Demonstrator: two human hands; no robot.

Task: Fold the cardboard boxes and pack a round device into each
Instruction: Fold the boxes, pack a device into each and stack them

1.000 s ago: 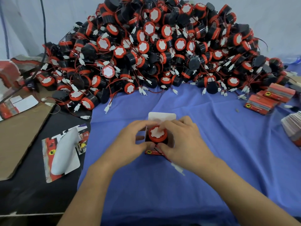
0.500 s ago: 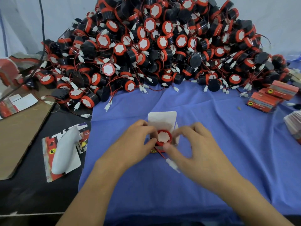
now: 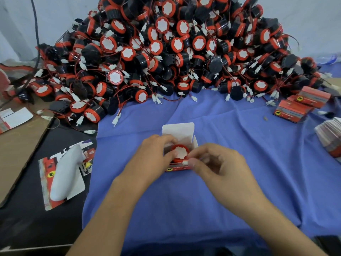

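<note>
Gripping cardboard box (image 3: 178,130), left hand (image 3: 153,160); pinching white connector (image 3: 185,162), right hand (image 3: 219,166)

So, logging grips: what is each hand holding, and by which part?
Left hand grips the open box by its left wall; right hand pinches the white connector of the round device.

Device pile (image 3: 166,52), boxes (image 3: 302,104) on blue cloth (image 3: 239,145)

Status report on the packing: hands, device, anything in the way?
Left hand grips box. Right hand pinches white connector at box's near edge. Round device sits inside, lid flap up. Connector not yet tucked in.
</note>
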